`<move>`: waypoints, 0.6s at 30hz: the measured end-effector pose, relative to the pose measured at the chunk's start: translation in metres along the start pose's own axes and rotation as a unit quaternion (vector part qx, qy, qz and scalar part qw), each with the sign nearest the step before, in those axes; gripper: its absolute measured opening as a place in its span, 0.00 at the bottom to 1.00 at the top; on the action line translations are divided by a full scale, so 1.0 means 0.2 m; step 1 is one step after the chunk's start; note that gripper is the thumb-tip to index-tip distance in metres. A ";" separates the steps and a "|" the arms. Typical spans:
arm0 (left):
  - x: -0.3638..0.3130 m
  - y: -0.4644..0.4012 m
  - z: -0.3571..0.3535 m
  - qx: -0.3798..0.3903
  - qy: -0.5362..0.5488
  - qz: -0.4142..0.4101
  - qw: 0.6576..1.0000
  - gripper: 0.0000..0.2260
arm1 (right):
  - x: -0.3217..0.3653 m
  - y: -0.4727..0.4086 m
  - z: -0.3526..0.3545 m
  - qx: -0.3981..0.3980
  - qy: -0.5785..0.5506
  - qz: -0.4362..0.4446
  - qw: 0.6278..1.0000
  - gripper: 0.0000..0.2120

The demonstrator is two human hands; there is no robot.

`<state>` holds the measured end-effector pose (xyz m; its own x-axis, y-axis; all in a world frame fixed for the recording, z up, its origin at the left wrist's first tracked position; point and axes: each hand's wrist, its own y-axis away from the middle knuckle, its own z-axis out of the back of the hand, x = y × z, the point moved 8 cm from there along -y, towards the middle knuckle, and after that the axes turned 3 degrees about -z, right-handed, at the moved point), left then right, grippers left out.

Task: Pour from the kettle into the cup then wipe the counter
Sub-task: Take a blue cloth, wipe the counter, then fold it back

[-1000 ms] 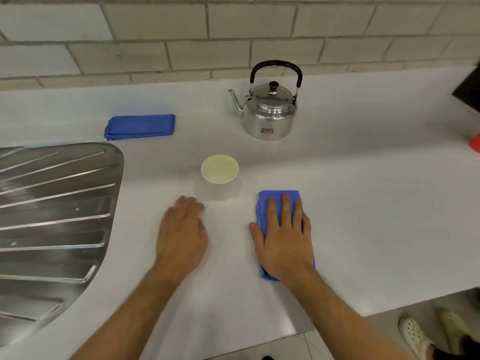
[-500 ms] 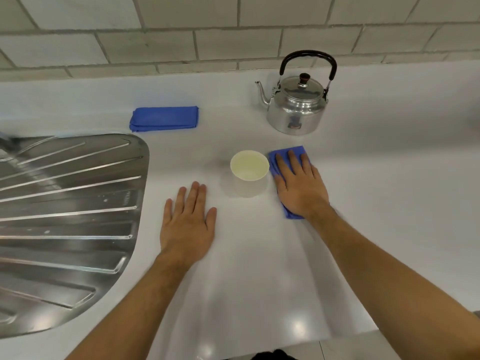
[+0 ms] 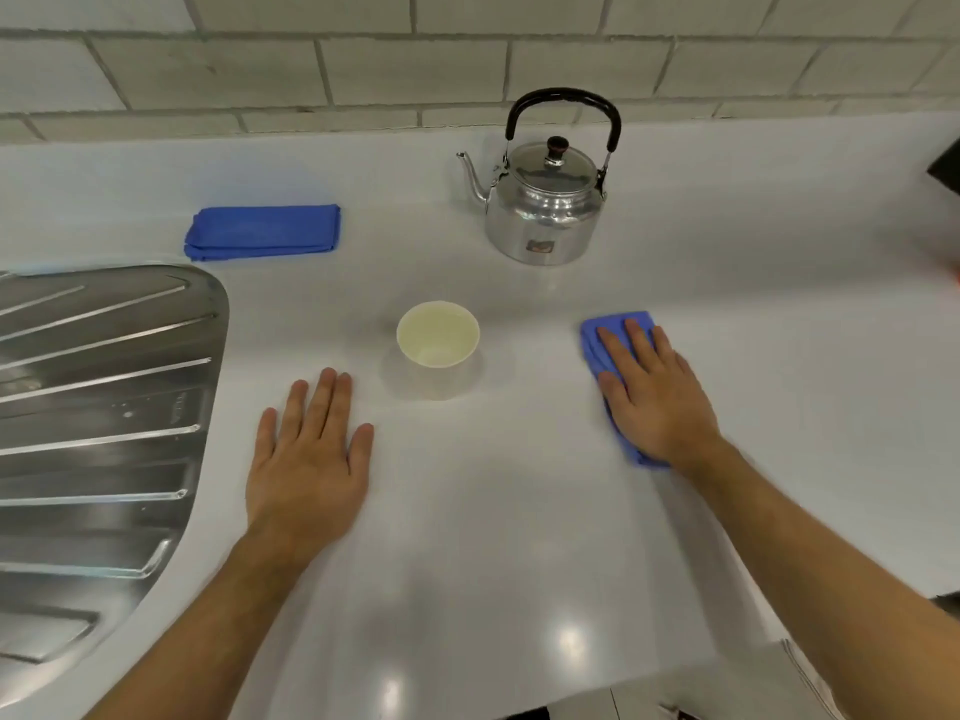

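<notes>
A shiny metal kettle (image 3: 543, 213) with a black handle stands upright at the back of the white counter (image 3: 493, 537), spout pointing left. A pale paper cup (image 3: 438, 348) stands upright in the middle, in front of the kettle. My right hand (image 3: 652, 394) lies flat, pressing a blue cloth (image 3: 605, 337) onto the counter to the right of the cup. My left hand (image 3: 309, 459) rests flat on the counter, fingers apart, just left of and nearer than the cup, holding nothing.
A second blue cloth (image 3: 262, 232), folded, lies at the back left. A ribbed steel sink drainer (image 3: 98, 433) fills the left side. A tiled wall (image 3: 415, 59) runs behind. The counter's front edge is at the lower right.
My right hand has slid the blue cloth from right beside the cup out to the right. Earlier it pushed the cloth away from the front edge. My left hand stayed flat.
</notes>
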<state>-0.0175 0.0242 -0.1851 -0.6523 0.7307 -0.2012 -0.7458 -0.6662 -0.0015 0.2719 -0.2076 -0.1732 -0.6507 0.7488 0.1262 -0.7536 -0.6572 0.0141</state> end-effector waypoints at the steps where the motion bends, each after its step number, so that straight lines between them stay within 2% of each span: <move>1: 0.00 0.00 0.00 -0.001 -0.001 0.001 1.000 0.29 | -0.03 -0.11 0.00 -0.002 0.006 -0.009 1.000 0.26; 4: 0.00 0.00 0.01 0.000 -0.004 0.005 1.000 0.29 | -0.07 -0.39 0.00 0.026 0.014 0.005 1.000 0.27; 9: -0.01 0.00 0.02 0.000 0.003 0.006 1.000 0.29 | -0.05 -0.57 0.01 0.067 0.020 0.097 0.993 0.28; 15: 0.00 0.00 0.02 0.004 0.007 0.002 1.000 0.29 | -0.14 -0.32 0.03 0.053 0.013 0.113 0.992 0.26; 18: 0.00 -0.01 0.01 0.009 0.002 0.000 1.000 0.28 | -0.22 -0.05 0.04 0.043 -0.008 0.069 0.997 0.27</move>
<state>-0.0172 0.0262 -0.1831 -0.6517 0.7303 -0.2049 -0.7482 -0.6633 0.0156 0.3085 -0.2339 -0.1706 -0.7456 0.6497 0.1479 -0.6457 -0.7593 0.0803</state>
